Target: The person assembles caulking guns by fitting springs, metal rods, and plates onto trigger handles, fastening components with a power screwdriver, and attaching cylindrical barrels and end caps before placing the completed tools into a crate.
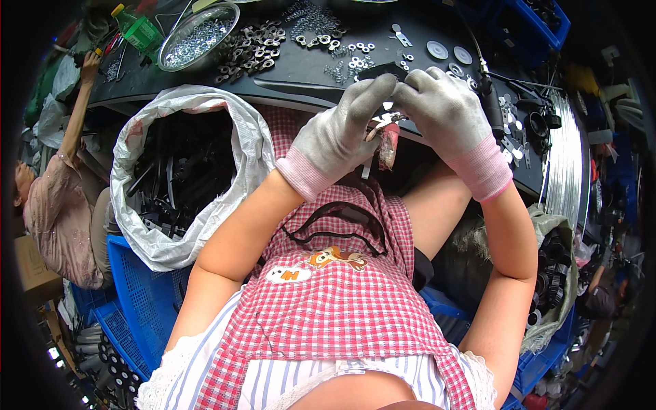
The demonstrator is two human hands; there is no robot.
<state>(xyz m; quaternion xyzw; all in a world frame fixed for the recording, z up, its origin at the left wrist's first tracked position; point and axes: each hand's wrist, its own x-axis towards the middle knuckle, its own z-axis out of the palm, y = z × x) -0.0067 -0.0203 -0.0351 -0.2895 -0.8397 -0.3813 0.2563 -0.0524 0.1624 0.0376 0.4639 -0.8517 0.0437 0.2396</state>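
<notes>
Metal clip (384, 123) pinched in both gloved grips beside white sack (137, 130) of black parts (171, 171).

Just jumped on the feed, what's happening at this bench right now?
A person in a red checked apron is working at a dark bench. Both gloved hands meet over its front edge: the left hand and right hand pinch a small metal part between their fingertips. Loose washers and metal fittings lie scattered on the bench beside a bowl of small hardware. A white sack of black parts stands open at the person's left. Another person works nearby.
</notes>
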